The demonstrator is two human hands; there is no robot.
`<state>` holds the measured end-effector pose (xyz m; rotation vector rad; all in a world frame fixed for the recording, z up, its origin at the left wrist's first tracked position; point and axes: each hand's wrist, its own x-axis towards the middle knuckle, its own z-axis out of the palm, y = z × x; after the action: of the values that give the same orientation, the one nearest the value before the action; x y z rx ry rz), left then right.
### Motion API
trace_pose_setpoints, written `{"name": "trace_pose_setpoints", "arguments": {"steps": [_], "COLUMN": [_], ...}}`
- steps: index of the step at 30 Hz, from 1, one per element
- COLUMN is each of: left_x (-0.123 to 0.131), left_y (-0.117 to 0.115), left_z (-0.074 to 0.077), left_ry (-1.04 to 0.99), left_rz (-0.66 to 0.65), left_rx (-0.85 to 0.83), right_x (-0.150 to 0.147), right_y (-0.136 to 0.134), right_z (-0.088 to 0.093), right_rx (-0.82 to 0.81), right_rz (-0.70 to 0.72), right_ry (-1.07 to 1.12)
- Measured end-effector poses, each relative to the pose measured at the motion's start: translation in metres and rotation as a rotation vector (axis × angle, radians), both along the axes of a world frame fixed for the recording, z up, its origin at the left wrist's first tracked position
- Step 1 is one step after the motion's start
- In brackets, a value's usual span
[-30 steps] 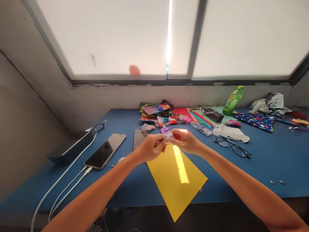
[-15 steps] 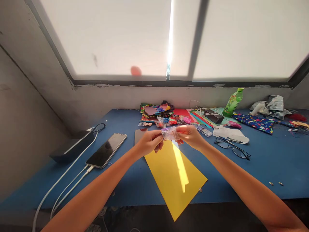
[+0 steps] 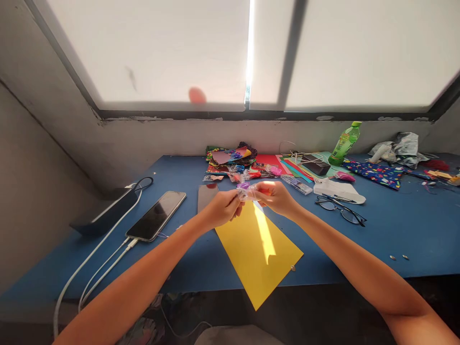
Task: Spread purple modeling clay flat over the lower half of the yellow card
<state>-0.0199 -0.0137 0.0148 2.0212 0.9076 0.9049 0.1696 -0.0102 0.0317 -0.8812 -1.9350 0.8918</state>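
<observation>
Basically, I had both hands together on one clear plastic wrapper [image 3: 247, 193], up over the far end of the yellow sheet [image 3: 247, 254]. Left hand [image 3: 228, 206] was clamped on its 9 o'clock end, right hand [image 3: 275, 195] pinched the 3 o'clock end, thumb and fingers closed on the film. Couldn't tell if the purple bit just past it was inside or behind.

Handling, my read: near weightless, limp, crinkly, a bit slippery, likely easy to tear. Best hold looked like the two ends, fingertips only, film lightly taut; no point squeezing the middle, contents unclear.

Edges, clock centred on the wrapper: the sheet's corner stuck out past the counter [image 3: 377, 230] edge at 6, so a forearm bump could have shifted it. Small silvery piece [image 3: 293, 268] sat at the sheet's edge, 5 o'clock. Dark flat slab [image 3: 207, 196] close by the left hand at 9, phone [image 3: 158, 215] on its cable farther out, between 8 and 9. Glasses [image 3: 341, 211] between 3 and 4. Fabric pile [image 3: 230, 160] boxed in 11, bottle [image 3: 345, 144] stood at 2. Best room was 4 o'clock, beyond the glasses, plus straight up.
</observation>
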Motion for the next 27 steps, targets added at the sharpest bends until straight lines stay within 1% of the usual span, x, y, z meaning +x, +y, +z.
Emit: {"name": "trace_pose_setpoints", "arguments": {"steps": [4,6,9,13,17,23,27], "left_x": [-0.002,-0.003,-0.003,-0.001,0.0,0.002,0.002], "left_y": [0.0,0.0,0.0,0.001,-0.001,-0.008,-0.006], "left_z": [-0.001,-0.002,-0.004,-0.007,-0.006,-0.001,-0.001], "left_ry": [0.011,0.015,0.037,0.058,0.073,0.036,-0.052], "left_rz": [0.152,0.2,0.23,0.219,0.151,-0.041,-0.077], "left_rx": [0.197,0.266,0.335,0.376,0.333,0.136,0.052], "right_x": [0.003,0.004,0.003,0.001,0.0,0.0,0.004], "right_y": [0.004,0.005,0.004,0.001,0.001,0.003,0.004], "right_z": [-0.002,-0.004,-0.005,-0.003,-0.005,-0.012,-0.008], "right_rx": [-0.027,-0.045,-0.07,-0.093,-0.089,-0.047,-0.019], "right_rz": [-0.017,-0.027,-0.032,-0.02,-0.011,0.02,0.068], "right_ry": [-0.006,0.005,0.039,0.087,0.122,0.103,0.051]}}
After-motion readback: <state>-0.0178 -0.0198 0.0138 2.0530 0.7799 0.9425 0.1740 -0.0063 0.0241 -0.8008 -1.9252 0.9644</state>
